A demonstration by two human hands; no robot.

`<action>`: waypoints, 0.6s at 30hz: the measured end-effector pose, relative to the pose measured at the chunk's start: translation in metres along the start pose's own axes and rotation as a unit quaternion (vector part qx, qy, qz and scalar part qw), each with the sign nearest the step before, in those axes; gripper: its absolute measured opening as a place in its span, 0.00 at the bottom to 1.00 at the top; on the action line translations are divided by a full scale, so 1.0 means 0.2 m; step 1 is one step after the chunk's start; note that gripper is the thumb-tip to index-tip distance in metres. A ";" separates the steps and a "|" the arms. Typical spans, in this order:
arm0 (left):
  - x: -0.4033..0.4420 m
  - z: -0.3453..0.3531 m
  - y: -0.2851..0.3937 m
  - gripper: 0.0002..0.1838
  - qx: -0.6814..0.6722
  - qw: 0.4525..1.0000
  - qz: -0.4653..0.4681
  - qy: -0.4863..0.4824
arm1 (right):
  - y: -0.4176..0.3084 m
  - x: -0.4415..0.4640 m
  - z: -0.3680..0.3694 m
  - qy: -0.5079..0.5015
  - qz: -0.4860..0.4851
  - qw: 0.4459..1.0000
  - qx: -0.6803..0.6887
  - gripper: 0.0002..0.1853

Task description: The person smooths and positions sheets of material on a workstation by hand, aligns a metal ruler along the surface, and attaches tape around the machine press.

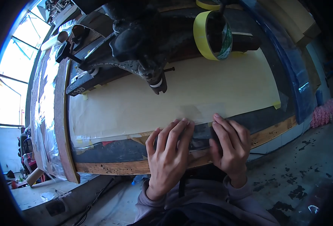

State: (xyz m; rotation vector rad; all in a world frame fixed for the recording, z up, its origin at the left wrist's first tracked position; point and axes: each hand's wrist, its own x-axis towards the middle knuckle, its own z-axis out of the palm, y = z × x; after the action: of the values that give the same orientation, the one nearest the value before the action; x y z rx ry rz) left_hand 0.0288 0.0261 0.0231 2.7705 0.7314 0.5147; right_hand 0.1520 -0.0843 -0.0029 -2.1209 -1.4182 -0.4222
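Observation:
A long sheet of cream paper (136, 103) lies across the dark work board, its near edge running just past my fingertips. A small, translucent strip (204, 111), perhaps clear tape or film, sits over that near edge between my hands. My left hand (168, 150) rests palm down, fingers stretched and a little apart, with the tips at the strip's left side. Fingers extended and thumb apart, my right hand (230, 147) touches near the strip's right end. Neither hand visibly grips anything; the undersides of the fingers are hidden.
Above the paper hangs a dark machine head (140, 49) with a notched lower tip. A yellow tape roll (203, 35) hangs at upper right. Wooden edging (110, 168) borders the board's front. A plastic-covered panel (49, 113) stands left, blue sheeting (288, 71) right.

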 end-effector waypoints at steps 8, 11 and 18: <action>-0.03 0.03 -0.05 0.27 0.029 1.000 0.006 -0.006 | 0.00 0.01 0.00 -0.001 0.011 1.000 0.010 0.16; -0.03 0.02 -0.04 0.25 -0.004 1.000 -0.002 -0.008 | 0.00 0.01 0.00 0.001 0.008 1.000 0.012 0.15; 0.05 0.00 -0.06 0.18 -0.012 0.996 0.008 -0.085 | 0.00 0.02 -0.01 0.000 0.008 1.000 0.002 0.14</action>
State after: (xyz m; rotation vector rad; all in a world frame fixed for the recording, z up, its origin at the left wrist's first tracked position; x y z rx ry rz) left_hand 0.0313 0.0413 0.0215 2.7579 0.6594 0.2832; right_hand 0.1531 -0.0820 0.0006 -2.1271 -1.4011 -0.4119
